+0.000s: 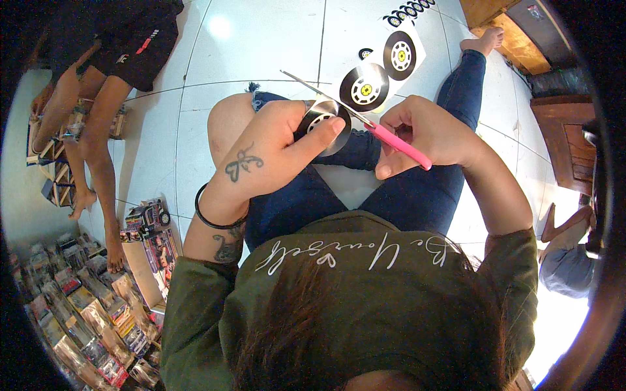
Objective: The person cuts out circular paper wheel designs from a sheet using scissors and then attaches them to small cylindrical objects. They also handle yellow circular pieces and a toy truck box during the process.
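Note:
My left hand [274,146] pinches a printed paper wheel [343,138], black with a white rim pattern, between thumb and fingers. Through the handles of a pair of pink scissors [399,144] go the fingers of my right hand [424,133]. The metal blades cross the paper at the edge of the held wheel and point up and left. Whether the blades are parted is hard to make out. Just beyond, a white strip [389,98] carries two more large wheel prints with yellow centres. It seems to run toward the held wheel, but the join is hidden behind the blades.
A small wheel cutout [366,54] and a row of small wheel prints [409,12] lie on the tiled floor [261,39]. Bare legs of another person [104,130] are at left, near a toy truck [145,220] and many packaged items [91,313]. Wooden furniture [561,140] stands right.

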`<control>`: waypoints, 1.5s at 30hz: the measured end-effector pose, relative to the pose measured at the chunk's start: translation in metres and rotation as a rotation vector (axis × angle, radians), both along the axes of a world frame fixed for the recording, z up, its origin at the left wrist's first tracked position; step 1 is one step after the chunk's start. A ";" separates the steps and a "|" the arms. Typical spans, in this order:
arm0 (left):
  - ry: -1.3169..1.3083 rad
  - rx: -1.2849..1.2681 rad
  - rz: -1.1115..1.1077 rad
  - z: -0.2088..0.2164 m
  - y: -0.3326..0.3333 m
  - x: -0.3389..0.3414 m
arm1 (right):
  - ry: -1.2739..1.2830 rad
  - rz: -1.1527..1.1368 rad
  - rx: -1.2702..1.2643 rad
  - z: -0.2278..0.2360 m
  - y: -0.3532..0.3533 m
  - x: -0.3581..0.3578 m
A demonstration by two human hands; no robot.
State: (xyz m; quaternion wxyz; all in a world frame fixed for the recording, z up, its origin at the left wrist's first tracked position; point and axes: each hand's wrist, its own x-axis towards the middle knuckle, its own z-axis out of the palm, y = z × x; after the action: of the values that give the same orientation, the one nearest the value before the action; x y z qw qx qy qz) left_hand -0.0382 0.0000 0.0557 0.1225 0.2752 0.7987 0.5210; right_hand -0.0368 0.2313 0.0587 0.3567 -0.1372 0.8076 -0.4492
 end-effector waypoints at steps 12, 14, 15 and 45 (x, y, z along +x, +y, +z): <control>-0.385 0.435 0.223 -0.029 0.006 -0.003 | -0.061 -0.150 -0.134 -0.024 -0.002 0.006; -0.361 0.692 0.370 -0.039 0.021 0.005 | 0.001 -0.208 -0.210 -0.031 -0.008 0.010; -0.303 0.697 0.397 -0.042 0.027 0.014 | -0.006 -0.209 -0.196 -0.033 -0.010 0.011; 0.141 0.140 0.220 -0.010 0.011 0.014 | 0.054 -0.119 -0.085 -0.013 -0.013 0.016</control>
State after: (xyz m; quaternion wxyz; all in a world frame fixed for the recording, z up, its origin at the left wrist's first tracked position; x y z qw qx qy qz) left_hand -0.0245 0.0114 0.0458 -0.0114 0.2297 0.7922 0.5652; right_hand -0.0211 0.2181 0.0454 0.3014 -0.1159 0.8037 -0.4998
